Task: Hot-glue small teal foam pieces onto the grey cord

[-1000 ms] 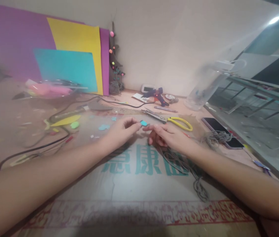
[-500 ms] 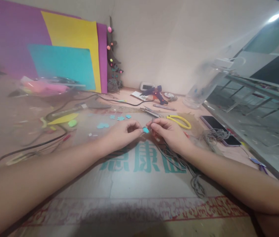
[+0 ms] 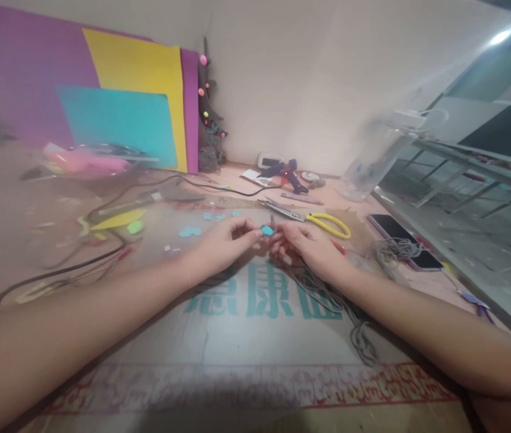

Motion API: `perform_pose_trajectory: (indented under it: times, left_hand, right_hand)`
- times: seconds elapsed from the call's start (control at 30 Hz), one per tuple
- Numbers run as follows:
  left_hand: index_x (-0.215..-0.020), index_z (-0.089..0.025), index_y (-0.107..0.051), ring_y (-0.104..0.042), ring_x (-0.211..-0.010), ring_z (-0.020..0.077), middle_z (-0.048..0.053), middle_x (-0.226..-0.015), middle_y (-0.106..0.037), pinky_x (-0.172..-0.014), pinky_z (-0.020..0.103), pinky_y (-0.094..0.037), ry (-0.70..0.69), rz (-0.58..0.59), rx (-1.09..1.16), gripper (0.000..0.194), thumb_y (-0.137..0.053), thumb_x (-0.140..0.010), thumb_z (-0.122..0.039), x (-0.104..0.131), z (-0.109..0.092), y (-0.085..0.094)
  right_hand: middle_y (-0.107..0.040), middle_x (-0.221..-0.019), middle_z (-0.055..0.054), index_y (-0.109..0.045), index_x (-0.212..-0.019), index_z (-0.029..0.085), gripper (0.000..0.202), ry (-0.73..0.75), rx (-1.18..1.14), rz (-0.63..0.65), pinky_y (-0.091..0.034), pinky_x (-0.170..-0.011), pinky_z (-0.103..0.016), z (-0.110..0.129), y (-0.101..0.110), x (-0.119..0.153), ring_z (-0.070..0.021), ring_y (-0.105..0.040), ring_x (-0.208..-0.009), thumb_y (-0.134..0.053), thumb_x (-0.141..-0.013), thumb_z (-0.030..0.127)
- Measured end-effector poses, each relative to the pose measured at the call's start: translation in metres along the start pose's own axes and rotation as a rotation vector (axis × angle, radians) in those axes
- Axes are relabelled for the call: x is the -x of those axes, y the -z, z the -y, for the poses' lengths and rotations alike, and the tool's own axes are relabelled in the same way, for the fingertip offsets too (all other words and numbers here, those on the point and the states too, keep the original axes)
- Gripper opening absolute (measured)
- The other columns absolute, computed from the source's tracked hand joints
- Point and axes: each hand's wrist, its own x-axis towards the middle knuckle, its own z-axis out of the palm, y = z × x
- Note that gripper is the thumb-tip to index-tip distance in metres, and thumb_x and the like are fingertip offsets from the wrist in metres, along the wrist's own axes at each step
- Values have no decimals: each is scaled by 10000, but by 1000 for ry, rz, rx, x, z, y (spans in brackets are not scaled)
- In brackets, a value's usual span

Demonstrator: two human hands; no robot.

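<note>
Between the thumb and finger of my left hand [image 3: 230, 242] is a small teal cut-out piece [image 3: 267, 230], held above the printed board. My right hand [image 3: 312, 243] is closed close beside it, its fingertips pinching a grey cord; a short grey end stands up behind the teal piece. Whether the cord touches the piece, I cannot tell. More of the grey cord [image 3: 363, 346] trails from under my right hand down over the board [image 3: 237, 346]. Several teal flower-shaped cut-outs [image 3: 191, 231] lie beyond my left wrist.
Yellow-handled scissors [image 3: 327, 225] lie open behind my right hand. A dark glue gun [image 3: 289, 177] rests near the wall, its black cable running left. At the right are a phone [image 3: 390, 231] and a clear plastic jug [image 3: 375, 159]. Coloured sheets [image 3: 120, 120] lean at the back left.
My right hand has turned slightly, its fingers shifting beside the teal piece, and a grey cord end now shows upright behind it. The teal piece stays in my left fingertips.
</note>
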Motion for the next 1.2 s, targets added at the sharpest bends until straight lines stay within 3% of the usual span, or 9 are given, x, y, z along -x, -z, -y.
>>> perform_pose_trajectory:
  times: [0.1, 0.2, 0.43, 0.67, 0.9, 1.0, 1.07, 1.13, 1.2]
  left_hand:
    - [-779, -165, -597, -567, -742, 157, 20, -797, -641, -695, 273, -426, -11, -61, 17, 283, -559, -885, -425, -1, 0, 1]
    - [-786, -167, -594, -572, -759, 157, 15, -809, -643, -718, 272, -434, -33, -81, 11, 271, -555, -893, -412, -1, -2, 1]
    - [-789, -175, -622, -561, -746, 171, 6, -760, -641, -687, 273, -415, -34, -26, -70, 295, -528, -895, -433, 3, -6, -3]
    - [-782, -175, -651, -537, -697, 159, 2, -737, -637, -641, 268, -382, 14, 13, -78, 318, -526, -891, -446, 4, -6, -2]
    - [-766, -177, -629, -552, -702, 161, 2, -723, -622, -658, 271, -413, -25, 22, -131, 300, -528, -904, -424, 5, -6, -1]
    - [-826, -176, -613, -593, -771, 172, 24, -807, -646, -734, 290, -461, -64, -65, -108, 276, -473, -945, -383, 4, -4, -1]
    - [-1022, -173, -611, -630, -828, 177, 55, -941, -676, -790, 307, -493, -66, -141, -63, 264, -412, -976, -340, 4, -2, 0]
    - [-1250, -185, -551, -653, -988, 184, 91, -1163, -668, -897, 322, -500, -114, -125, -44, 326, -386, -981, -269, 5, -1, 0]
    - [-1350, -211, -514, -572, -1241, 190, 95, -1385, -583, -1055, 336, -433, -221, -32, -80, 402, -395, -966, -204, 6, -1, 0]
  right_hand:
    - [-717, -870, -38, -665, -970, 177, 308, -4, 59, 29, -533, -735, -300, 2, -5, -1, -140, -653, -751, -738, -804, 427]
    - [-705, -902, -28, -643, -933, 186, 225, 28, 85, 0, -536, -790, -318, 3, -11, -1, -147, -665, -814, -738, -797, 338]
    - [-580, -653, 39, -547, -737, 190, 258, 57, 44, -65, -465, -586, -255, 6, -15, 2, -98, -537, -589, -712, -804, 376]
    - [-618, -694, 24, -584, -814, 188, 245, 11, 14, -121, -416, -527, -241, 7, -14, 5, -100, -521, -573, -712, -797, 396]
    - [-576, -649, 37, -610, -737, 177, 264, -6, 37, -127, -395, -542, -245, 7, -12, 3, -83, -454, -547, -721, -788, 411]
    - [-600, -659, 25, -602, -728, 179, 291, 14, 51, -84, -414, -566, -250, 6, -12, 3, -89, -479, -558, -696, -807, 443]
    - [-606, -670, 19, -606, -750, 181, 289, 7, 60, -33, -438, -594, -258, 5, -11, 4, -102, -517, -587, -696, -802, 451]
    - [-615, -692, 14, -613, -790, 184, 274, -11, 77, 17, -464, -627, -272, 4, -11, 5, -116, -550, -618, -704, -796, 442]
    - [-621, -714, 7, -614, -810, 182, 254, -9, 117, 68, -475, -648, -282, 4, -10, 7, -122, -558, -636, -694, -811, 423]
